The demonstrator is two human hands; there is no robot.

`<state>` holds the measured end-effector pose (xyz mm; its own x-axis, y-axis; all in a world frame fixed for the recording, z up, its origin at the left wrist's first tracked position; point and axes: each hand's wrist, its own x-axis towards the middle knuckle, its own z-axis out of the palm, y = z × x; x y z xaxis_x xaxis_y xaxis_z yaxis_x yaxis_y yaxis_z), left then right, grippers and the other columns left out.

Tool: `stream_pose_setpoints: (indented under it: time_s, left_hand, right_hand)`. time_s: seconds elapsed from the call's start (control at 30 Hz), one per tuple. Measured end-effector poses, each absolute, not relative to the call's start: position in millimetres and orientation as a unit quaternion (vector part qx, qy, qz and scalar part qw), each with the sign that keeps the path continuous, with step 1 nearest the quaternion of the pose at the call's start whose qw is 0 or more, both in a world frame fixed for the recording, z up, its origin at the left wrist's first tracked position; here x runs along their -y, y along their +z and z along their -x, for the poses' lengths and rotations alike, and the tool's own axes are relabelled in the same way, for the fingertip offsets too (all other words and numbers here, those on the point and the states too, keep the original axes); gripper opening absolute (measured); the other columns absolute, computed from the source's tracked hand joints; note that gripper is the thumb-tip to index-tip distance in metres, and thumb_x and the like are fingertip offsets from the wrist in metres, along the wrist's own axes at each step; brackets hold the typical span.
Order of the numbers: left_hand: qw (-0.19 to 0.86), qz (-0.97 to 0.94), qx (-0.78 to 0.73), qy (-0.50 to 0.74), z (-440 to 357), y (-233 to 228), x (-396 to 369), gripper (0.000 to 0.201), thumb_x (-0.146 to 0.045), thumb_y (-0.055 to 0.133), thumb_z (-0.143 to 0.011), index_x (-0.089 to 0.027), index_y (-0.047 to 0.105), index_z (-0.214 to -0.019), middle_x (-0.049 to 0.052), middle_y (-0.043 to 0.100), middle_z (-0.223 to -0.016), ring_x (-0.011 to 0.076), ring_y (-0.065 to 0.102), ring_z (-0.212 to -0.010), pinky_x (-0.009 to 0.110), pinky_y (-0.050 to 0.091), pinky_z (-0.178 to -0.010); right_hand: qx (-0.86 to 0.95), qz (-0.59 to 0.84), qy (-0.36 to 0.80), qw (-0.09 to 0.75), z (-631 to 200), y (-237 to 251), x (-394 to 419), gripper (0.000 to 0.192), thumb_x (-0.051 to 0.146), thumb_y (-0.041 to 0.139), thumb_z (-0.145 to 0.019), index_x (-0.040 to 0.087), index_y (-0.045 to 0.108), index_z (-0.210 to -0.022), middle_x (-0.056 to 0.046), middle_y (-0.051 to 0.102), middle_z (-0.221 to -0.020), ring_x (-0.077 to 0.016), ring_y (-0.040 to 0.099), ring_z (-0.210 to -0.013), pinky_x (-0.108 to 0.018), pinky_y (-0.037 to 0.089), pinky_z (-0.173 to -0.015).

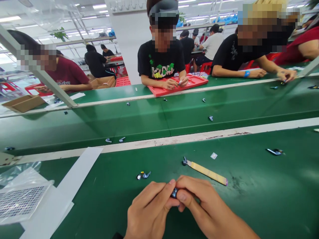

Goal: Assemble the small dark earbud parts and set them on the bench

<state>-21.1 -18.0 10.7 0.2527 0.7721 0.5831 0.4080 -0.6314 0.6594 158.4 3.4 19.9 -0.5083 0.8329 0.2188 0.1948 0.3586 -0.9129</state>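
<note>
Both hands meet at the lower middle of the head view, pinching one small dark blue earbud (174,193). My left hand (152,205) grips it from the left, thumb and forefinger closed. From the right, my right hand (199,199) presses it with thumb and forefinger; the fingers cover most of the earbud. Just beyond them lies a yellow-handled blade tool (208,173), a dark earbud piece (184,161) touching its tip. To the left are a blue earbud shell (147,175) and a small round part (139,177). A small white square (213,155) lies behind the tool.
White paper strips (77,172) and a bagged grid sheet (22,202) lie at left. More earbud parts (274,151) rest at right. Beyond a white rail (154,142), a green conveyor belt (149,119) carries several earbud pieces. Co-workers sit opposite, one over a red tray (194,81).
</note>
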Motion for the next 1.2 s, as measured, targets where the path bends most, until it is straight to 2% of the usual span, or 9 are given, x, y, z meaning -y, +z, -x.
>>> stream_pose_setpoints:
  time_s: [0.1,0.2,0.37,0.47,0.57,0.67,0.83,0.97,1.2]
  left_hand:
    - [0.149,-0.765,-0.392,0.489,17,7,18,0.033,-0.005,0.059,-0.095,-0.016,0.065,-0.125,0.007,0.073,-0.099,0.0125,0.071,-0.080,0.016,0.059,-0.073]
    - [0.124,-0.754,-0.408,0.500,14,6,18,0.028,-0.006,0.057,-0.095,-0.016,0.067,-0.120,0.007,0.073,-0.095,0.0135,0.070,-0.077,0.019,0.059,-0.071]
    - [0.126,-0.764,-0.399,0.491,15,7,16,0.023,-0.010,0.057,-0.096,-0.016,0.069,-0.116,0.007,0.073,-0.093,0.0136,0.070,-0.076,0.018,0.060,-0.069]
    - [0.144,-0.770,-0.378,0.493,17,8,14,0.027,-0.010,0.059,-0.096,-0.016,0.067,-0.121,0.007,0.074,-0.093,0.0121,0.071,-0.075,0.017,0.059,-0.070]
    - [0.166,-0.762,-0.373,0.503,18,10,12,0.027,-0.012,0.058,-0.097,-0.017,0.067,-0.122,0.007,0.075,-0.094,0.0124,0.072,-0.075,0.018,0.060,-0.069]
    - [0.188,-0.751,-0.365,0.517,16,14,10,0.024,-0.015,0.060,-0.097,-0.019,0.070,-0.118,0.007,0.077,-0.090,0.0128,0.071,-0.070,0.019,0.060,-0.064]
    - [0.213,-0.740,-0.341,0.540,14,19,10,0.023,-0.015,0.061,-0.096,-0.020,0.072,-0.116,0.004,0.078,-0.081,0.0134,0.071,-0.068,0.019,0.060,-0.063]
    - [0.246,-0.730,-0.336,0.542,13,20,12,0.022,-0.015,0.062,-0.095,-0.018,0.073,-0.114,0.005,0.078,-0.082,0.0119,0.070,-0.064,0.017,0.059,-0.058]
    - [0.267,-0.735,-0.340,0.523,14,13,14,0.026,-0.013,0.060,-0.096,-0.019,0.071,-0.119,0.004,0.077,-0.080,0.0124,0.070,-0.065,0.018,0.060,-0.060]
  right_hand:
    - [0.704,0.361,0.479,0.380,-155,19,-2,0.031,0.034,0.043,-0.104,0.020,0.060,-0.083,-0.001,0.065,-0.069,-0.0133,0.062,-0.064,-0.023,0.047,-0.064]
    - [0.613,0.371,0.579,0.389,-152,20,1,0.036,0.044,0.047,-0.102,0.018,0.067,-0.088,-0.003,0.069,-0.063,-0.0155,0.069,-0.058,-0.024,0.054,-0.059]
    - [0.545,0.374,0.654,0.368,-155,24,4,0.034,0.046,0.054,-0.099,0.018,0.073,-0.094,-0.007,0.075,-0.073,-0.0181,0.073,-0.067,-0.028,0.059,-0.069]
    - [0.588,0.391,0.602,0.373,-157,23,4,0.033,0.041,0.052,-0.100,0.018,0.072,-0.087,-0.004,0.072,-0.066,-0.0158,0.070,-0.062,-0.023,0.055,-0.063]
    - [0.679,0.394,0.476,0.397,-157,20,4,0.034,0.033,0.046,-0.102,0.018,0.067,-0.079,-0.003,0.068,-0.062,-0.0137,0.065,-0.057,-0.020,0.049,-0.057]
    - [0.739,0.370,0.398,0.398,-158,15,3,0.031,0.027,0.041,-0.103,0.019,0.062,-0.082,-0.002,0.067,-0.064,-0.0129,0.063,-0.056,-0.020,0.047,-0.056]
    - [0.731,0.367,0.451,0.356,-158,14,8,0.029,0.034,0.035,-0.105,0.022,0.056,-0.088,-0.001,0.066,-0.065,-0.0125,0.063,-0.056,-0.019,0.047,-0.055]
    - [0.712,0.399,0.490,0.305,-159,23,14,0.036,0.041,0.031,-0.107,0.023,0.052,-0.084,0.000,0.063,-0.066,-0.0118,0.060,-0.056,-0.019,0.045,-0.054]
    - [0.766,0.369,0.414,0.326,-162,21,8,0.034,0.031,0.035,-0.105,0.022,0.043,-0.073,0.005,0.045,-0.062,-0.0106,0.043,-0.055,-0.022,0.034,-0.054]
